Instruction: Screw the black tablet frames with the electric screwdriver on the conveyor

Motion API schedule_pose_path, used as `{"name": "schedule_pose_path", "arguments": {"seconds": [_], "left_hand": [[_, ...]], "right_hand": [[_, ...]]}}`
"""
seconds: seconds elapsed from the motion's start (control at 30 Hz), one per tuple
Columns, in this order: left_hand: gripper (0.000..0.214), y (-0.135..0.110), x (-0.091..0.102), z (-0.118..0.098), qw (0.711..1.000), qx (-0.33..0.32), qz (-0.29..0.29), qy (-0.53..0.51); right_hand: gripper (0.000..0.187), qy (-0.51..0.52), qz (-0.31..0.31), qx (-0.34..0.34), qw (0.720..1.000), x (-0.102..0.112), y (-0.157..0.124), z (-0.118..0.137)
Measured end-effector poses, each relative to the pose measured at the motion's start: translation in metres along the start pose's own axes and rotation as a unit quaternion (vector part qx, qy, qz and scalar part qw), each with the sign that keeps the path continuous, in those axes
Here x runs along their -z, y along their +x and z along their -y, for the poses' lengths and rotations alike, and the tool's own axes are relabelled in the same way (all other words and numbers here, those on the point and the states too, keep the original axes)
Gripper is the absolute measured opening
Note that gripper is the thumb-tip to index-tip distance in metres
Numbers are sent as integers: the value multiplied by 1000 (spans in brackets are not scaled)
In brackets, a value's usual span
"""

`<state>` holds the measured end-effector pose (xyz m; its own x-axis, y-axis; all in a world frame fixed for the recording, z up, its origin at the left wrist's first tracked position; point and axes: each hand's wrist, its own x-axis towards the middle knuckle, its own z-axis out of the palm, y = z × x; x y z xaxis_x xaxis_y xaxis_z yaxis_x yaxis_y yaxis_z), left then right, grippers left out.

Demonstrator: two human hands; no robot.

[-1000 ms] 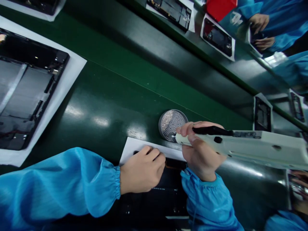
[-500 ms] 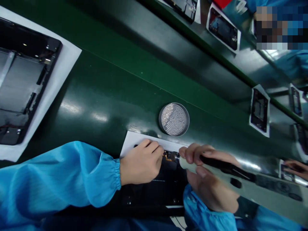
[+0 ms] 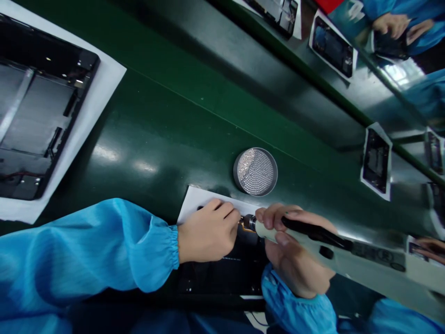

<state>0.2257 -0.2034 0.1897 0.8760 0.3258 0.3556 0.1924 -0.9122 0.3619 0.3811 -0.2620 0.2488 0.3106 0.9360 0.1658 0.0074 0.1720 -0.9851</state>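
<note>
My right hand [image 3: 295,250] is wrapped round a pale electric screwdriver [image 3: 333,253] with a black lever. The driver lies tilted, its metal tip end beside the fingers of my left hand [image 3: 212,229]. Those fingers are curled and pressed together; whatever they may pinch is hidden. Beneath both hands is a black tablet housing [image 3: 222,276], partly covered, with an orange flex strip near the driver tip. White paper [image 3: 194,197] shows under its far edge. Just beyond my hands stands a round metal dish [image 3: 274,174] of small screws, seated in a perforated plate.
At the left, a larger opened tablet [image 3: 38,111] lies on white paper on the green bench [image 3: 167,134]. Past a raised ledge, several opened devices sit on papers, one being a black unit [image 3: 376,160]. A co-worker's hands [image 3: 392,28] work at the upper right.
The screwdriver's tip end has come closer to my left fingers, and its body has swung slightly. The whole view has shifted a little. Both hands keep their grips.
</note>
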Motion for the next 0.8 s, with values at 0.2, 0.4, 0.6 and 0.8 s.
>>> {"name": "schedule_pose_path", "arguments": {"seconds": [0.2, 0.4, 0.6, 0.8], "left_hand": [[23, -1, 0, -1, 1000, -2, 5, 0], [23, 0, 1, 1, 1000, 5, 2, -2], [19, -1, 3, 6, 998, 46, 3, -30], [26, 3, 4, 14, 992, 111, 46, -43]], "right_hand": [[30, -10, 6, 1, 1000, 0, 3, -1], [26, -9, 17, 9, 1000, -2, 0, -10], [28, -1, 10, 29, 1000, 5, 12, -6], [25, -11, -199, 160, 967, 38, 68, 25]]}}
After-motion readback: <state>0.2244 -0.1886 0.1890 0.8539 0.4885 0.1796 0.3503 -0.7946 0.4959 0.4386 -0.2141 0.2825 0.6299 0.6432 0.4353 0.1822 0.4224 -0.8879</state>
